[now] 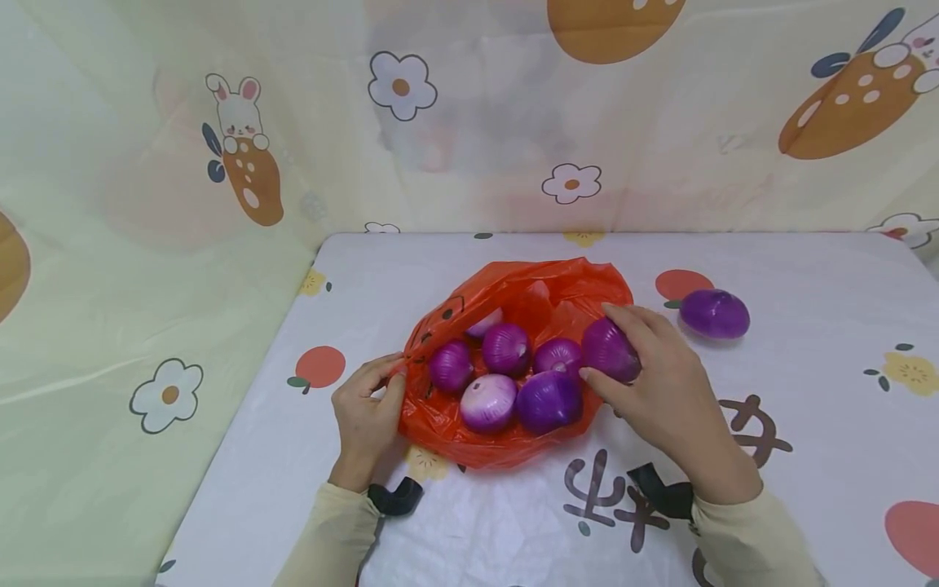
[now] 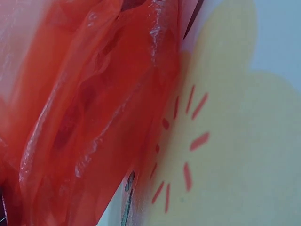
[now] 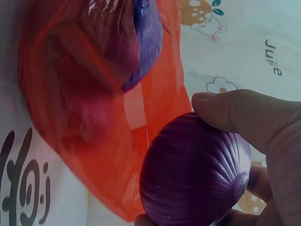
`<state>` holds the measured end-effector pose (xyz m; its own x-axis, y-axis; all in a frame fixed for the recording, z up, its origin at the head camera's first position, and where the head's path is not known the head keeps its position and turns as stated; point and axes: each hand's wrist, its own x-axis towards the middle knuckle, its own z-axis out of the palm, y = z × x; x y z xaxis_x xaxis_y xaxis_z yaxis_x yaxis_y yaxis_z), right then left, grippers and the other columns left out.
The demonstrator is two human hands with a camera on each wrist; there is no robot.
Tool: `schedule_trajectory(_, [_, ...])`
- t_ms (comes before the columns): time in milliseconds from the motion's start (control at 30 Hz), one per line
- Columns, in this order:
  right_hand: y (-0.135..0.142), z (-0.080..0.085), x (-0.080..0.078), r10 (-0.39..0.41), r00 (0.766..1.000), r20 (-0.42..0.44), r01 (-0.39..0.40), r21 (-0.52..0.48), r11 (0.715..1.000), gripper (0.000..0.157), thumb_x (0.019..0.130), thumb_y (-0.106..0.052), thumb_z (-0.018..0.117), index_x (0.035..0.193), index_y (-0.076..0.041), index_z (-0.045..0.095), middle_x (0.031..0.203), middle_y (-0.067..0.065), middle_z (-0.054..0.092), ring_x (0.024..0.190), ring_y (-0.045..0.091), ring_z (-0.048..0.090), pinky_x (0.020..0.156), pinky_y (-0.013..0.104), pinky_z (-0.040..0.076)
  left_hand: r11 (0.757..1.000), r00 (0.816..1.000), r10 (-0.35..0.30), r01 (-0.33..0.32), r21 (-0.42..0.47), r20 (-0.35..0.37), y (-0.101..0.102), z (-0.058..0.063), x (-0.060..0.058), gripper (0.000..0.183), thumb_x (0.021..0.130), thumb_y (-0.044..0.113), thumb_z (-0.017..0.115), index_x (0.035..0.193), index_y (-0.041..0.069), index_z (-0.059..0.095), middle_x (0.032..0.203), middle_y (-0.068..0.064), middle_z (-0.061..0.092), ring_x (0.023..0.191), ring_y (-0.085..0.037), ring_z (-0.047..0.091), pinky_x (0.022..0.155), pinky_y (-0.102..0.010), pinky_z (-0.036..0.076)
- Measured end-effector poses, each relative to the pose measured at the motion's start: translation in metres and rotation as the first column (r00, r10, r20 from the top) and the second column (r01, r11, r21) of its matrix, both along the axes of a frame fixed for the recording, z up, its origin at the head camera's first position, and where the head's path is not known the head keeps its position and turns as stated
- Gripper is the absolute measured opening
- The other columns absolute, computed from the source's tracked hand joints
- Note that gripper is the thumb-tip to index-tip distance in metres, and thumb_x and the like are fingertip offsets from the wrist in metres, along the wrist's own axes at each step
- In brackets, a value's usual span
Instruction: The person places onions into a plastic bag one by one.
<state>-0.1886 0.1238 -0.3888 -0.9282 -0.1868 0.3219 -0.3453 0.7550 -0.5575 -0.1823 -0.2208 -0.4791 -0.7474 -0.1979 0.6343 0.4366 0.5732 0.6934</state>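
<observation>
A red plastic bag (image 1: 469, 448) lies on the table with its mouth spread wide and several purple onions inside, one of them a paler onion (image 1: 488, 403). At the bag's left edge my left hand (image 1: 370, 412) pinches the plastic between thumb and fingers; the left wrist view shows mostly crumpled red plastic (image 2: 94, 117). My right hand (image 1: 663, 391) grips a purple onion (image 1: 610, 349) at the right side of the bag's mouth. In the right wrist view the thumb (image 3: 230, 110) lies along this onion (image 3: 193, 174), with the bag (image 3: 155, 94) beside it.
Another purple onion (image 1: 715, 314) lies on the table at the right, outside the bag. A white printed cloth (image 1: 822, 326) covers the table. Cream printed sheets (image 1: 469, 147) hang behind it and along the left side.
</observation>
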Motion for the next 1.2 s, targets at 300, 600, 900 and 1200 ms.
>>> schedule_trajectory(300, [-0.017, -0.003, -0.010, 0.043, 0.997, 0.057, -0.044, 0.013, 0.999, 0.081, 0.082, -0.021, 0.087, 0.153, -0.006, 0.050, 0.147, 0.025, 0.051, 0.126, 0.049, 0.056, 0.086, 0.066, 0.057, 1.000, 1.000, -0.010, 0.010, 0.009, -0.014, 0.000, 0.000, 0.001, 0.018, 0.090, -0.004, 0.069, 0.103, -0.001, 0.082, 0.106, -0.012, 0.079, 0.093, -0.027, 0.077, 0.084, -0.013, 0.056])
schedule_trajectory(600, [-0.026, -0.003, -0.015, 0.066, 0.994, 0.090, -0.068, 0.026, 0.997, 0.081, 0.083, -0.019, 0.086, 0.154, -0.008, 0.049, 0.148, 0.025, 0.049, 0.124, 0.049, 0.057, 0.086, 0.065, 0.058, 1.000, 1.000, -0.006, 0.006, 0.004, -0.018, 0.001, 0.001, 0.001, 0.018, 0.090, -0.003, 0.070, 0.103, 0.000, 0.082, 0.107, -0.011, 0.079, 0.093, -0.027, 0.077, 0.085, -0.013, 0.056])
schedule_trajectory(900, [-0.036, -0.004, -0.024, 0.101, 0.990, 0.094, -0.105, 0.036, 0.994, 0.081, 0.085, -0.025, 0.085, 0.155, -0.009, 0.048, 0.147, 0.024, 0.050, 0.123, 0.046, 0.060, 0.086, 0.065, 0.058, 1.000, 1.000, 0.002, -0.002, 0.009, -0.018, 0.003, 0.006, 0.003, 0.018, 0.088, -0.007, 0.070, 0.101, -0.002, 0.081, 0.105, -0.014, 0.079, 0.092, -0.029, 0.077, 0.084, -0.011, 0.055])
schedule_trajectory(1200, [-0.044, -0.003, -0.029, 0.100, 0.987, 0.125, -0.107, 0.049, 0.993, 0.082, 0.086, -0.026, 0.084, 0.157, -0.010, 0.047, 0.147, 0.026, 0.050, 0.125, 0.047, 0.058, 0.087, 0.065, 0.058, 1.000, 1.000, 0.001, -0.001, 0.015, -0.028, 0.001, 0.000, 0.000, 0.018, 0.087, -0.006, 0.072, 0.101, -0.002, 0.082, 0.105, -0.014, 0.079, 0.092, -0.029, 0.077, 0.084, -0.011, 0.055])
